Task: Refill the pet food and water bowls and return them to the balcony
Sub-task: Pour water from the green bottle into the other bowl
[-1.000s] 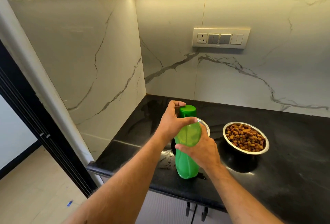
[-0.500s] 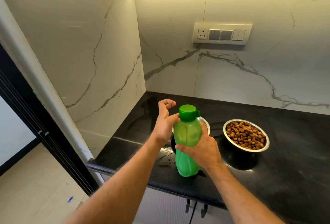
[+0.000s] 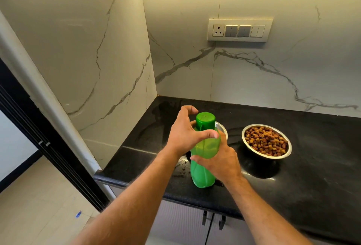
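Black counter (image 3: 293, 196), wet patches near its front edge. Your right hand (image 3: 220, 161) wraps the green bottle (image 3: 202, 172), which stands upright by that edge. Your left hand (image 3: 184, 135) curls round the neck under the cap (image 3: 205, 120). Water bowl (image 3: 221, 127) mostly hidden behind; kibble bowl (image 3: 266, 141) full, apart to the right. Risks: base skidding on the wet stone as you twist; a sudden cap release slopping water.

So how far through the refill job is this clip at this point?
Done: the food bowl holds kibble. In hand: the right hand grips the green bottle standing on the counter, the left hand at its cap. The second bowl is mostly hidden, water unclear. Left: carry both bowls to the balcony.
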